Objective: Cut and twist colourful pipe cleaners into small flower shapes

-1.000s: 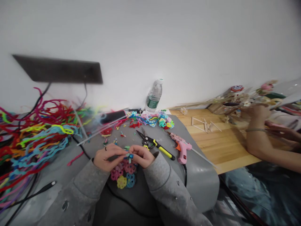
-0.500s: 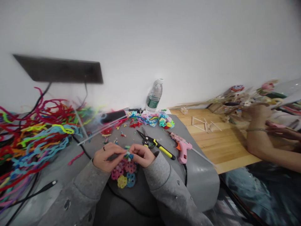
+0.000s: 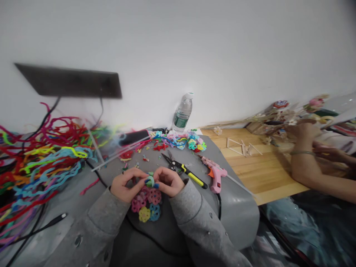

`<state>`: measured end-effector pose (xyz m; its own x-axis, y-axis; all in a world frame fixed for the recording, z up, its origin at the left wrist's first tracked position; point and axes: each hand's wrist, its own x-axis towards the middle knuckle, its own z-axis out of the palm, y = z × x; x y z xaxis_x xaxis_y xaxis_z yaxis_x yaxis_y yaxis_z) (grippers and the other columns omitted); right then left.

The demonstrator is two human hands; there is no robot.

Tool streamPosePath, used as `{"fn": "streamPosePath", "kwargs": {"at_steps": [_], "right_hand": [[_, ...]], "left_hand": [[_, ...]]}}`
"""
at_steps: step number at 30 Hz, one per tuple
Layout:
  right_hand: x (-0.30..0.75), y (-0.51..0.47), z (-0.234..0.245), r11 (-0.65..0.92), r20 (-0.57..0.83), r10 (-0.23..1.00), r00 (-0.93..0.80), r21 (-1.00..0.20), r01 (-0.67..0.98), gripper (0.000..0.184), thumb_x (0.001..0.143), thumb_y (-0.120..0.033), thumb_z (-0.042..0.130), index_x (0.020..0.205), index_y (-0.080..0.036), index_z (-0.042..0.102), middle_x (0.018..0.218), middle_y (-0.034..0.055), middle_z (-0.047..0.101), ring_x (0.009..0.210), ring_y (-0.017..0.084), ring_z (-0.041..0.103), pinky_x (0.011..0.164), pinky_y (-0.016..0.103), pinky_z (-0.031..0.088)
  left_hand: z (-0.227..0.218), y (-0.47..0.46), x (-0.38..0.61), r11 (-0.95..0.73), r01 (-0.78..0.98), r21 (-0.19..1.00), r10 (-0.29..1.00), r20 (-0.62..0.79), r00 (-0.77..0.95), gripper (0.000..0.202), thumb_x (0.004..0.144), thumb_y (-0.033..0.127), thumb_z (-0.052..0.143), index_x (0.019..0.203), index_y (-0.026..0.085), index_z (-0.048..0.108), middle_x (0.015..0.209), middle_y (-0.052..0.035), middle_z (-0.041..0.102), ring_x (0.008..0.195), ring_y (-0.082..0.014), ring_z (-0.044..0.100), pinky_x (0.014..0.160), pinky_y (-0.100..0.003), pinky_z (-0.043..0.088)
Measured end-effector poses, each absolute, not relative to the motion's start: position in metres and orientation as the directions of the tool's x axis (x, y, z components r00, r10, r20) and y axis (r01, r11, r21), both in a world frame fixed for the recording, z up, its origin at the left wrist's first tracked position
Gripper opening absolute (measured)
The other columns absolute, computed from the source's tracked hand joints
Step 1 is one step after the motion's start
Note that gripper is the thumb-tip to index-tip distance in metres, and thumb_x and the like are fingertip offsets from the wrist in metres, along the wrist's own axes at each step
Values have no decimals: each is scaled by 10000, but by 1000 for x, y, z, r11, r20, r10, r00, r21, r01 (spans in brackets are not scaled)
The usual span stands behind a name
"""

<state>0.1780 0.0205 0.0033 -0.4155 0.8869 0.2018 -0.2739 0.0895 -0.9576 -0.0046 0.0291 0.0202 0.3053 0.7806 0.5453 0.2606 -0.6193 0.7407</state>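
Note:
Between my fingertips is a small light-green piece of pipe cleaner (image 3: 150,180), bent into a curve. My left hand (image 3: 126,184) pinches it from the left, and my right hand (image 3: 169,181) pinches it from the right. Just below my hands, on the grey mat, lies a cluster of pipe-cleaner flowers: pink ones (image 3: 154,196), a yellow one (image 3: 144,214) and a blue one (image 3: 155,212). To the right of my right hand rest black-and-yellow pliers (image 3: 191,175), jaws apart. A pink glue gun (image 3: 216,174) lies beyond them.
Loose colourful pipe cleaners (image 3: 61,159) heap up on the left, with a black cable (image 3: 54,221) among them. Small flowers (image 3: 194,141) and a water bottle (image 3: 183,113) stand by the wall. A co-worker's arm (image 3: 308,167) rests on the wooden table (image 3: 250,170) at right.
The light-green piece between my fingers has turned and now shows a curved loop. My left fingers have shifted slightly around it. The co-worker's arm moved a little.

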Motion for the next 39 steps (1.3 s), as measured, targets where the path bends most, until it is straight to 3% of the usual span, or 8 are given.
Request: {"fn": "streamPosePath", "kwargs": {"at_steps": [4,10,14,19,26,35,39], "right_hand": [[178,22,-1,100,219,875,-431,-955,-281,359,701,-443,717,809,-149,540,650,-19,507,536,73,436,509,202,367],[177,22,-2,86,195,870,-453,-964,-250,371,712,-483,690,769,-150,535,662,-6,519,553,82,453,519,210,380],[178,21,2,70,163,884,-439,-973,-219,385,740,-513,647,755,-152,516,659,-12,493,556,81,433,525,210,367],[180,20,5,64,130,898,-419,-984,-167,421,743,-562,614,737,-157,501,630,-24,460,550,84,401,513,210,331],[180,19,5,109,153,889,-432,-986,-125,439,752,-580,588,694,-156,491,596,-30,436,526,80,374,481,205,304],[180,20,6,103,150,903,-402,-985,-136,432,720,-569,636,699,-155,517,579,-30,457,511,77,377,466,203,298],[183,20,7,71,130,894,-428,-986,-150,436,717,-577,636,719,-154,527,604,-22,479,536,85,401,491,209,321]], "left_hand": [[18,27,-2,-553,238,799,830,501,246,64,755,168,639,781,156,696,711,-45,690,635,-138,621,544,-223,466],[21,29,-2,-630,218,745,767,554,324,81,739,137,646,806,157,686,716,-43,678,646,-139,623,544,-209,477],[19,30,-3,-615,159,772,771,547,326,92,779,153,605,839,159,675,733,-50,664,669,-148,619,562,-220,489],[11,30,-8,-522,145,840,828,459,322,140,830,189,550,882,162,677,786,-63,676,713,-162,631,632,-251,508],[6,30,-8,-451,240,859,842,321,433,183,834,263,546,913,141,657,800,-80,675,720,-174,633,616,-253,507],[18,29,-3,-571,364,736,796,389,464,94,784,229,559,745,156,605,641,-21,609,574,-128,549,543,-228,436],[20,25,2,-528,309,791,816,373,441,133,787,244,539,693,156,575,610,-7,567,573,-131,532,553,-237,417]]}}
